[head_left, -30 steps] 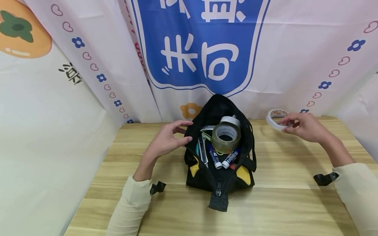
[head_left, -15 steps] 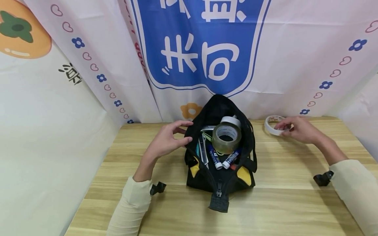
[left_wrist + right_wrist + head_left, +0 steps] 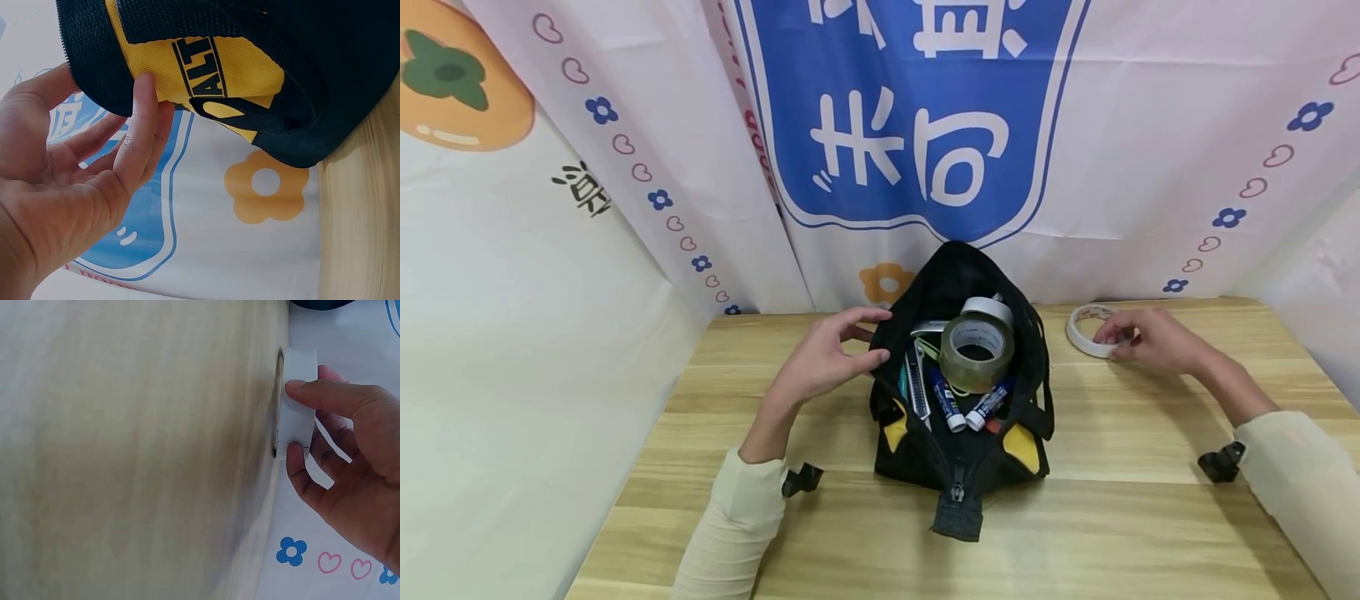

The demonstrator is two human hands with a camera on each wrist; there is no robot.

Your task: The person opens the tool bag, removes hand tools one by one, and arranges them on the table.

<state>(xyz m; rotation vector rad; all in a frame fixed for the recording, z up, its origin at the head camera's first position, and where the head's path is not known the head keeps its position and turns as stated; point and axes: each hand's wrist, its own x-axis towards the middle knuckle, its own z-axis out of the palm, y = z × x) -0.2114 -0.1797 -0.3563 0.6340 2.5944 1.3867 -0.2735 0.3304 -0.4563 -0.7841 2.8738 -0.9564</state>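
A black and yellow tool bag (image 3: 910,467) stands unzipped on the table. My left hand (image 3: 823,358) pinches the left rim of its mouth between thumb and fingers; in the left wrist view the bag's yellow side (image 3: 244,69) shows beside the fingers. Over at the right, my right hand (image 3: 1161,343) grips a roll of white tape (image 3: 1077,335), fingers inside the ring and thumb on its outer side. In the right wrist view the roll (image 3: 297,403) lies flat at the tabletop, or nearly so; whether it touches cannot be seen.
Inside the bag are a clear brownish packing tape roll (image 3: 976,379), a white tape roll (image 3: 987,308), a utility knife (image 3: 917,387) and two blue tubes like glue sticks (image 3: 947,402). A printed cloth (image 3: 1120,167) hangs behind the wooden table (image 3: 1075,542).
My right hand has lowered the white tape roll from a tilt toward the tabletop, shifting slightly left and nearer. The left hand has stayed on the bag's rim.
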